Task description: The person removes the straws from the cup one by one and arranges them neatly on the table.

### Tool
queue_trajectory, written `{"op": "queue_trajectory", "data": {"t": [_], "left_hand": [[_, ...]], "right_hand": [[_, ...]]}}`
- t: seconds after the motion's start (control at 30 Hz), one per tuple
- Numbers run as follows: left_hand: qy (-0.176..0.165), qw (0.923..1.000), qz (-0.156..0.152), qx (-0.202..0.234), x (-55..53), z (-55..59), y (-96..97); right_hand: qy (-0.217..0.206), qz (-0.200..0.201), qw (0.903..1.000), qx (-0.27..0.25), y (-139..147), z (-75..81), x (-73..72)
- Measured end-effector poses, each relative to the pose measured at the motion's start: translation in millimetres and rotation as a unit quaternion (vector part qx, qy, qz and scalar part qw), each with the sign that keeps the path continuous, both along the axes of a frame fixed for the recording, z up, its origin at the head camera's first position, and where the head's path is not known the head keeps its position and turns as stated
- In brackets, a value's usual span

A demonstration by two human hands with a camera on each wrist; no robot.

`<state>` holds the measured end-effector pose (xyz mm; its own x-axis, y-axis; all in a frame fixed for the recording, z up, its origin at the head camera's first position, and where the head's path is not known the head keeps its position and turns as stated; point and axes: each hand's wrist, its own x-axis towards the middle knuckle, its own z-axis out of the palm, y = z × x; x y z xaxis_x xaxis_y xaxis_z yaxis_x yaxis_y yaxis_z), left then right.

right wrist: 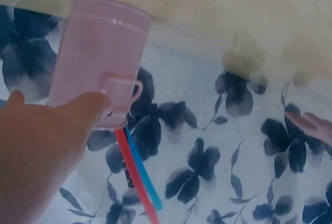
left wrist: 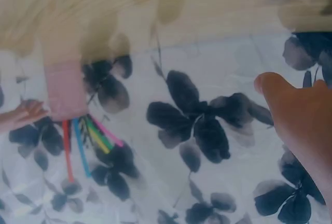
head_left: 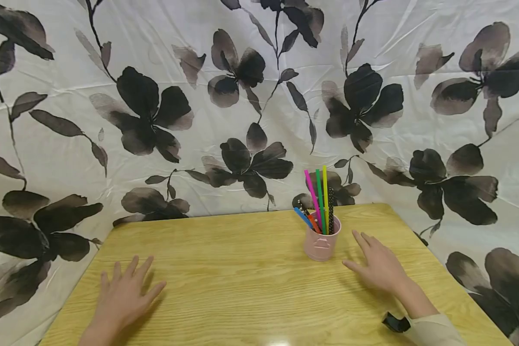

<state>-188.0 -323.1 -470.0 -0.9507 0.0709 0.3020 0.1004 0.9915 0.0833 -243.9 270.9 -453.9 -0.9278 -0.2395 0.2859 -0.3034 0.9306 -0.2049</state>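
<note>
A pink cup (head_left: 321,249) with a small handle stands toward the far right of the table. It holds several thin sticks: a magenta one (head_left: 310,187), a green one (head_left: 318,187), a yellow one (head_left: 325,187), a blue one (head_left: 302,216), an orange-red one (right wrist: 136,175) and black ones with light dots. My right hand (head_left: 378,266) is just right of the cup, fingers extended and thumb apart, holding nothing. At the left of the table my left hand (head_left: 123,295) is spread, palm down, also holding nothing. Both wrist views appear upside down.
The light wood table (head_left: 225,269) narrows toward its far edge. Behind it and along the sides hangs a white cloth (head_left: 294,129) with dark flowers. A black wrist-worn piece (head_left: 395,322) sits by the right sleeve (head_left: 434,330).
</note>
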Motion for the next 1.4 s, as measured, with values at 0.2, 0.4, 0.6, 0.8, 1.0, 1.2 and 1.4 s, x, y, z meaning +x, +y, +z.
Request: {"op": "queue_trajectory", "data": {"t": [0.2, 0.4, 0.6, 0.8, 1.0, 1.2, 1.4], "left_hand": [[-0.025, 0.9992, -0.030, 0.012, -2.1, 16.4, 21.3], [-0.011, 0.9960, -0.079, 0.042, -5.2, 28.7, 42.7], [-0.009, 0.9916, -0.109, 0.069, -9.9, 42.5, 68.7], [-0.002, 0.9864, -0.136, 0.092, -16.7, 51.4, 94.1], [0.013, 0.9783, -0.169, 0.119, -24.5, 52.7, 116.9], [-0.003, 0.9726, -0.184, 0.142, -35.5, 52.9, 141.8], [-0.004, 0.9625, -0.204, 0.179, -47.5, 55.6, 169.6]], "right_hand": [[-0.015, 0.025, 0.9953, -0.092, -4.9, 13.8, -8.7], [-0.039, 0.028, 0.9853, -0.164, -14.4, 18.9, -24.2], [-0.067, 0.030, 0.9680, -0.240, -25.1, 17.6, -40.3], [-0.093, 0.049, 0.9450, -0.310, -30.1, 11.3, -55.3], [-0.099, 0.062, 0.9215, -0.370, -38.3, 2.6, -63.1], [-0.095, 0.073, 0.9040, -0.410, -46.4, -7.8, -69.8], [-0.078, 0.096, 0.8826, -0.454, -57.2, -5.0, -67.1]]}}
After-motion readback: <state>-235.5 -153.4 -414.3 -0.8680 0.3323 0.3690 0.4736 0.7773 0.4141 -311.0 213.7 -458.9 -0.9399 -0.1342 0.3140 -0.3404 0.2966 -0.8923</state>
